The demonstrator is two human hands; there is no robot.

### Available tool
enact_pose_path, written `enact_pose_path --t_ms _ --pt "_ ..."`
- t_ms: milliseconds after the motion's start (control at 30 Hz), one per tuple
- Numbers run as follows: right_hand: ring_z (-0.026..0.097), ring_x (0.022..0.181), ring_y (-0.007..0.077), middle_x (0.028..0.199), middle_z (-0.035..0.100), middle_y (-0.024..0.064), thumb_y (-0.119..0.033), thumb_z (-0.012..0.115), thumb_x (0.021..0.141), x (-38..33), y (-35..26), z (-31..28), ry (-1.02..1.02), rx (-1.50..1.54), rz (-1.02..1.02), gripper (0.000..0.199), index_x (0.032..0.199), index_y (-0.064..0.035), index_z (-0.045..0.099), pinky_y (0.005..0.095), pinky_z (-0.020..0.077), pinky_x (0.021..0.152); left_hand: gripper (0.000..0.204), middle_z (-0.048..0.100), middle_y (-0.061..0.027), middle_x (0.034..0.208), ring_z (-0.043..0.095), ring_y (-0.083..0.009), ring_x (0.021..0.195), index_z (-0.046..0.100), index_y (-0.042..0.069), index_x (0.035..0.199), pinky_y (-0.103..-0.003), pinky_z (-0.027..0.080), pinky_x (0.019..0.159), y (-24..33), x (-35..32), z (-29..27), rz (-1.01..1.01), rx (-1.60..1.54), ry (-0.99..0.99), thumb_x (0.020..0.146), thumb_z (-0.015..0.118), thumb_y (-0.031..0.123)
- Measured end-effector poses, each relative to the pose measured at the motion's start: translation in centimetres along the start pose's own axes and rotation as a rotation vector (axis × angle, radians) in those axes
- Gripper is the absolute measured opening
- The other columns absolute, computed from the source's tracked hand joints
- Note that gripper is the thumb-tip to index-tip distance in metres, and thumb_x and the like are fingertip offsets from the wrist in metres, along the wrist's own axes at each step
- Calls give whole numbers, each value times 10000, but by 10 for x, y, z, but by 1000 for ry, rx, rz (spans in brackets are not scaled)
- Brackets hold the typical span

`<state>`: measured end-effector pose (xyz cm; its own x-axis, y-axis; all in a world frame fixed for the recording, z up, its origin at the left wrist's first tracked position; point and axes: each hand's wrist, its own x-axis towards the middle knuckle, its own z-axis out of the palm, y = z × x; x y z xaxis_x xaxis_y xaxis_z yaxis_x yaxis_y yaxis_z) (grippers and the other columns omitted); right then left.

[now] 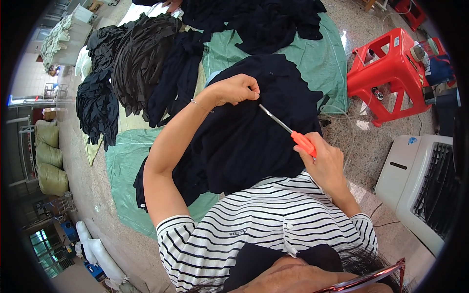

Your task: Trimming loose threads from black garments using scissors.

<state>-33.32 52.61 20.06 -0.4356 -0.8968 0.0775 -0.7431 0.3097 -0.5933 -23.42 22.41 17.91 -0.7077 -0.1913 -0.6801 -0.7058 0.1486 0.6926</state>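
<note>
left hand pinching dark garment at top edge; right hand gripping orange-handled scissors, blades on cloth. garment soft, light, floppy; best pinched beside blades.

left hand pinches dark garment on lap; right hand holds orange-handled snips, blades twd left fingers; red stool nearby.
</note>
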Motion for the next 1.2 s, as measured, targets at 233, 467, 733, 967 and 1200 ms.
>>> enact_pose_path --t_ms 233,467,733,967,1200 --pt "659 618 362 818 689 106 -365 697 906 -13 17 -9 -7 -76 113 303 987 -96 581 447 486 505 190 671 -22 809 586 -90 774 715 -52 946 -249 471 748 -18 17 17 199 -85 42 872 724 122" --pt "649 642 418 664 640 177 -353 702 912 -9 30 -12 180 40 234 292 1000 -101 583 488 476 538 417 620 -137 1009 643 -270 947 619 8 1047 -380 508 836 -14 28 35 332 271 558 833 751 340" --pt "653 702 435 730 659 198 -343 657 952 0 59 -22 388 63 406 262 1049 -105 610 487 479 602 388 657 -137 1108 569 -362 1121 681 86 1094 -463 486 877 7 91 -1 226 784 926 794 777 314" --pt "648 725 443 746 659 194 -377 623 969 -8 77 -29 423 -3 512 272 1058 -120 608 498 471 616 376 687 -213 906 651 -394 958 633 63 1142 -484 506 844 -3 100 -8 235 488 1213 865 729 298" --pt "651 734 443 754 662 197 -375 620 971 -5 88 -30 468 -13 516 276 1075 -120 602 503 472 621 77 617 -86 867 604 -329 967 646 68 790 -436 470 844 45 48 74 1145 692 1118 753 711 48"
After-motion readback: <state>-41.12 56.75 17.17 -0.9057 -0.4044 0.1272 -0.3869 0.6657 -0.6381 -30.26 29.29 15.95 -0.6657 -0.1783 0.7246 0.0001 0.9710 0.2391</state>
